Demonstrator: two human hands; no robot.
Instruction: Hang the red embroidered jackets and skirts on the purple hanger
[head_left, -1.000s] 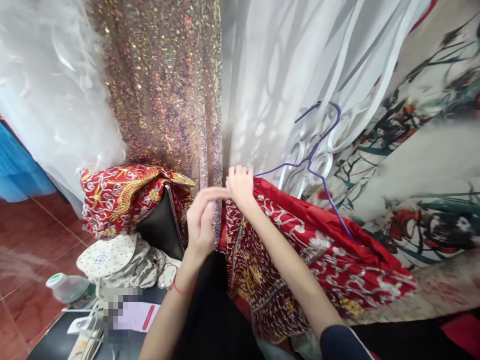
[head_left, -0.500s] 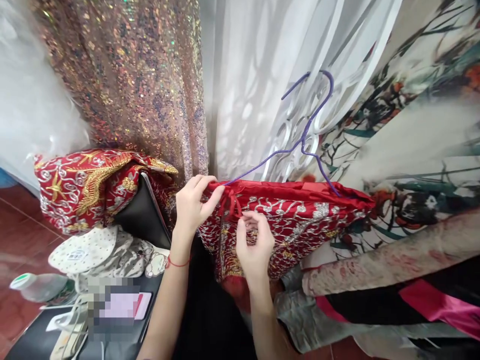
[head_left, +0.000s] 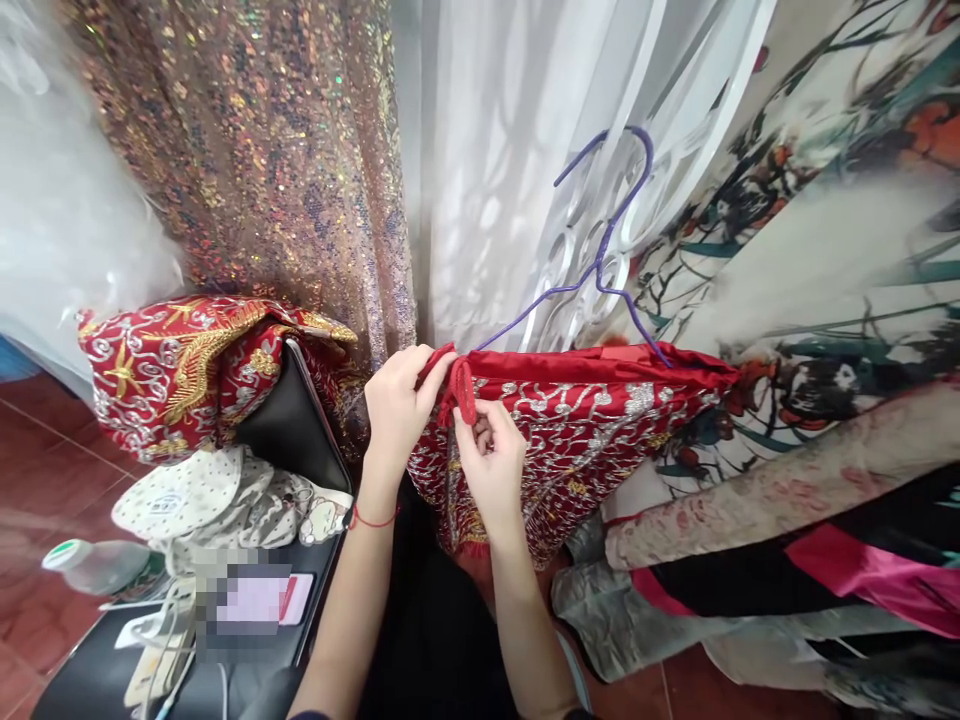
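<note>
far left: a plastic bottle (head_left: 94, 566) lies on its side by a dotted white cloth (head_left: 180, 497), with a folded red embroidered bundle (head_left: 187, 365) above, all on a dark tabletop (head_left: 97, 680)

behind: sequin fabric (head_left: 285, 170) next to a white sheer curtain (head_left: 495, 150)

left hand (head_left: 397, 410): grip closed on the top left corner of the red embroidered garment (head_left: 592, 430), thumb on the red cord loop (head_left: 461, 388)

right hand (head_left: 491, 465): just below, fingertips pinching narrow at that same loop, so 2 hands on 1 spot

garment: hangs draped over a purple wire hanger (head_left: 600, 270), in front of the curtain

handling: looks soft and floppy, satiny top edge probably slippery, beadwork adds some weight and could snag. I'd hold it by the hemmed edge or the cord, not the embroidery

right: a floral printed fabric (head_left: 832, 230)
</note>
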